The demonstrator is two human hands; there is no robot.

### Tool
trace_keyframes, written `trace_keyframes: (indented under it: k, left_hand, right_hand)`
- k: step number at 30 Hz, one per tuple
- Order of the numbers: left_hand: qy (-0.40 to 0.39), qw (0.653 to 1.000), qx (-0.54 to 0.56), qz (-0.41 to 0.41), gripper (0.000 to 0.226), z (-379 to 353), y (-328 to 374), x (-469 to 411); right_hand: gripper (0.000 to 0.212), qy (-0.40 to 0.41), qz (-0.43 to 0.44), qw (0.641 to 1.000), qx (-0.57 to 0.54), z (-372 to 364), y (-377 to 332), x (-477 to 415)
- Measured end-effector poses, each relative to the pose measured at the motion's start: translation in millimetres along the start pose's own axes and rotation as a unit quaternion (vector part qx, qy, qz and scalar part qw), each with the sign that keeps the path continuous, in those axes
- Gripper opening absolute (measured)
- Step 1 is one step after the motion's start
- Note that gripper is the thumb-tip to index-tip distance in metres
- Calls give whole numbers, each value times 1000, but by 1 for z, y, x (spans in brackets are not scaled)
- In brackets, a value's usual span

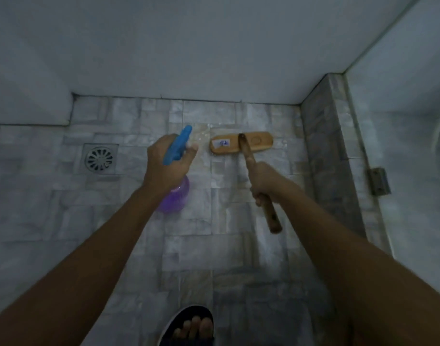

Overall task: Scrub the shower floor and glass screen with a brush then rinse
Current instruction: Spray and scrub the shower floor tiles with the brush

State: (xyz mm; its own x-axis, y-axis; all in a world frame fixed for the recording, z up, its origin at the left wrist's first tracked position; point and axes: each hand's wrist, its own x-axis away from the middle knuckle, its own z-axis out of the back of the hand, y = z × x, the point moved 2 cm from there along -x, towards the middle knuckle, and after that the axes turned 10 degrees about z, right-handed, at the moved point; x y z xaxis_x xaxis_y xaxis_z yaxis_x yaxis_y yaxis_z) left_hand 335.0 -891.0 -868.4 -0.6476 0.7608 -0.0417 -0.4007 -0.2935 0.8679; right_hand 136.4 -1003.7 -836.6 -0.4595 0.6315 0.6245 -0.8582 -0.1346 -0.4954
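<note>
Forearms fill the bottom of my feed, and between them a foot in a dark sandal [189, 318] stands on the floor [201, 245] of pale stone tiles. My right hand [263, 183] has its fingers clamped round the brush handle [271, 216]; the butt end sticks out behind the fist, towards me. Beyond those fingers the brush head [241, 143] lies flat on the tiles. It is an oblong block of pale wood with rounded ends, with a small white and blue sticker on its left half and a round mark on its right. The darker handle joins it at the middle. I cannot see the bristles under it. My left hand [164, 168] grips a bottle [175, 196] at the neck, with one finger stretched forward beside the blue spray head [177, 146]; the purple body hangs below the palm. Left of those fingers, a round drain [100, 158] sits in the tiles. Right of the brush fingers rises a stone kerb [328, 158], and past it stands the screen [401, 121] with a metal hinge [378, 181].
</note>
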Motion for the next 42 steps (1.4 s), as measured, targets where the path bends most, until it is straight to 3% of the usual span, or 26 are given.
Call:
trace_keyframes:
  k: [1,4,8,14,27,31,42]
  left_hand:
    - [-25,999,-17,13,33,7,-3,4]
    - [-57,993,-41,91,41,22,-19,17]
    - [-37,991,-50,119,48,38,-41,28]
    - [-11,996,-28,82,45,39,-34,28]
    - [0,997,-59,51,43,27,-35,15]
    - [-16,999,-17,48,48,29,-32,12]
    - [187,982,9,-32,26,60,-41,-24]
  right_hand:
    - [14,2,-19,999,-47,-14,5,12]
    - [32,45,-62,979,-186,-43,21,30]
    - [36,83,-29,986,-139,-60,28,34]
    - [36,110,-9,992,-68,-73,27,32]
    - [43,62,7,998,-4,-78,28,34]
    - [42,50,20,999,-7,-83,25,41]
    - [42,-6,24,1000,-11,-75,-25,10]
